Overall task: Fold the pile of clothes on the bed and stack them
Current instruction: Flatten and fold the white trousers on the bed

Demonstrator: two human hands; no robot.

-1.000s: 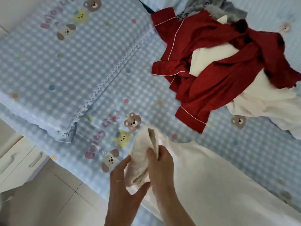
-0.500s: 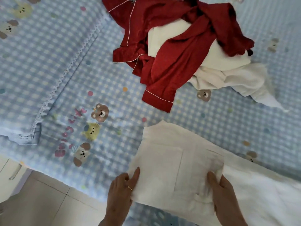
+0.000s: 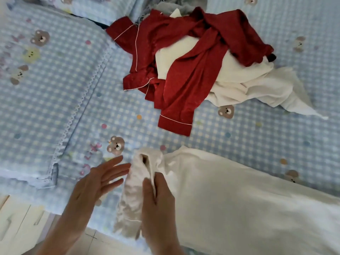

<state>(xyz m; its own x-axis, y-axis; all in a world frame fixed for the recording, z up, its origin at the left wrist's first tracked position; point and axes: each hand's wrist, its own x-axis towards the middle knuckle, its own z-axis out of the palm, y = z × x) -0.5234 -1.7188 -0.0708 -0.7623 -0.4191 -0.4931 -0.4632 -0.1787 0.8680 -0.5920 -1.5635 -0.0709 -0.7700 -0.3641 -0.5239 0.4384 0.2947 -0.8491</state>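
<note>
While right hand [image 3: 159,205] fingers are gripping bunched end of white garment [image 3: 239,199] on bed [image 3: 257,144], left hand [image 3: 95,183] is hovering beside it w/ fingers spread wide.

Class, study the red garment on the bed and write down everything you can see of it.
The red garment is deep red, slightly shiny cloth with thin white piping along its edges and cuff. It lies unfolded and crumpled on the blue checked bedsheet, tangled over and around white clothes in the pile. One sleeve or leg stretches toward the near edge of the bed, cuff flat on the sheet. Grey clothing lies behind it. Neither hand touches it.
</note>
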